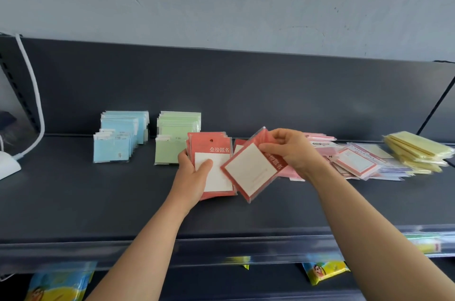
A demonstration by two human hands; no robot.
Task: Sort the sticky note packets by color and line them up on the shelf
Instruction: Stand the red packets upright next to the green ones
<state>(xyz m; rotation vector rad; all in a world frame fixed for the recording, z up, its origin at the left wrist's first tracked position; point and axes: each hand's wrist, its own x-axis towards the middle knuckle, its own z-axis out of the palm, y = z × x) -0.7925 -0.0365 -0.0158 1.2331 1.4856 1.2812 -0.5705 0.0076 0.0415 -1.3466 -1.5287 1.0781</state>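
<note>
Over the dark shelf [73, 190], bare along its front edge and left side, the left hand [194, 172] grips an upright stack of red packets [211, 150] near the green packets [176, 138], while the right hand [293, 150] pinches a tilted red packet [251, 170] beside the stack.

dark shelf [98, 192] | blue packets [118, 138] | green packets [176, 131] | pink pile [354, 160] | yellow stack [418, 150]

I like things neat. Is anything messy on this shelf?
Yes. The pink pile beside the right hand lies fanned out flat and mixed, not lined up. The yellow packets lie slumped too. The blue row and green row stand tidy.
</note>
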